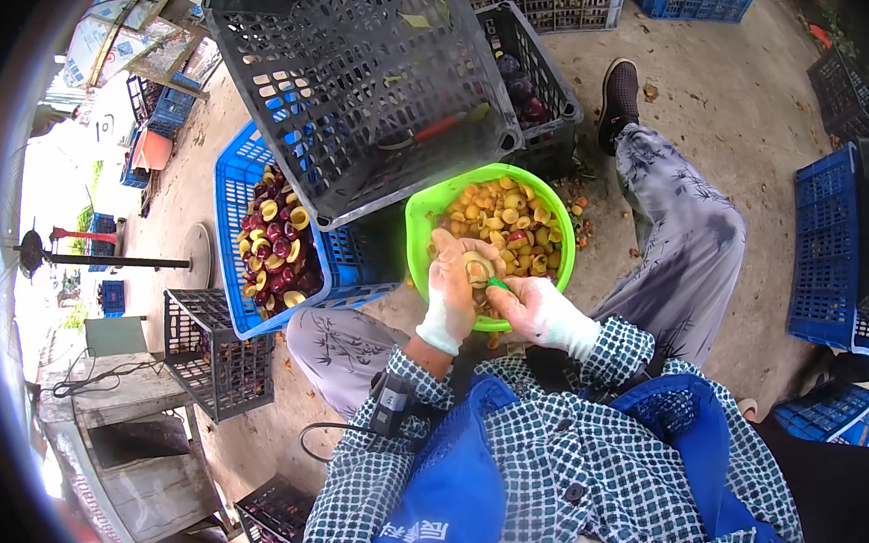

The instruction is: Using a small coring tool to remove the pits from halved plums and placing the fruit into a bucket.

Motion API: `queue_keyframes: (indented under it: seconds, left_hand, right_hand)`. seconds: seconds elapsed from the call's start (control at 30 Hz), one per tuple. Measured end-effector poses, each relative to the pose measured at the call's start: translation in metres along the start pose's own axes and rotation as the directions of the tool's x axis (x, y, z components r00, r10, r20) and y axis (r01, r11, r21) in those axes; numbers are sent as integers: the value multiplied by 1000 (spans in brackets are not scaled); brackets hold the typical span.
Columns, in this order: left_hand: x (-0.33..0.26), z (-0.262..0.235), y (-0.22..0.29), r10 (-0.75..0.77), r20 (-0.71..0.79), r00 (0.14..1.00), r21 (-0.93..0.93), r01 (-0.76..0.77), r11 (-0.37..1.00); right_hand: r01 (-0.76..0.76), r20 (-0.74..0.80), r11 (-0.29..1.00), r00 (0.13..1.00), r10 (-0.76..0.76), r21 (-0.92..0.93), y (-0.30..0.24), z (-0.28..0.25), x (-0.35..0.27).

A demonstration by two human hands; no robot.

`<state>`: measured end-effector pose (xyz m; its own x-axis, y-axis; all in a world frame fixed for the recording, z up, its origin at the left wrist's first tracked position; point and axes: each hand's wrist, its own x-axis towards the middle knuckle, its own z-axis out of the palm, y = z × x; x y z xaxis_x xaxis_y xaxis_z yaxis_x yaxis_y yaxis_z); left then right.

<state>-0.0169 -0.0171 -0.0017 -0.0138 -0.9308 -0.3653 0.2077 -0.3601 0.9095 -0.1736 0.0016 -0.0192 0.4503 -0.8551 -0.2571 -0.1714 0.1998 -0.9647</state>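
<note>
In my left hand [450, 285], gloved in white with bare fingers, I hold a plum half [477, 268] with its cut face up. My right hand [549, 314], also gloved, grips a small green-handled tool [498, 285]. Its tip meets the fruit and is hidden there, so its shape cannot be made out. Both hands are over the near side of a lime green basin [418, 235], which holds many yellow fruit pieces [510, 212]. To the left, a blue crate [233, 189] contains dark red plum halves with yellow insides [278, 231].
A black crate [354, 87] leans over the basin's far side, with a red-handled tool [438, 129] in it. Behind it, another black crate [566, 104] holds dark plums. Blue crates [821, 248] stand at right. A metal cabinet [148, 468] is at lower left.
</note>
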Motion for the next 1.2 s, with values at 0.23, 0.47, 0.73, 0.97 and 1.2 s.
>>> queue_keyframes:
  seconds: [0.23, 0.47, 0.73, 0.97, 1.2]
  left_hand:
    - [5, 6, 3, 82, -26, 996, 48, -81, 996]
    - [15, 17, -3, 97, -155, 983, -61, -108, 992]
    - [23, 19, 4, -136, -110, 985, -282, 100, 954]
    - [55, -41, 1, -215, 116, 970, -417, 244, 876]
    - [54, -72, -21, 343, 237, 909, 936, -308, 170]
  right_hand:
    - [-582, 575, 477, 798, 180, 659, -17, -10, -5]
    - [-726, 692, 15, 649, -315, 688, 18, 1, 7]
    - [-468, 499, 533, 861, 96, 705, -14, -15, -2]
    - [-190, 232, 793, 971, 64, 578, -16, -30, 0]
    - [-52, -177, 811, 966, 189, 583, 11, -28, 24]
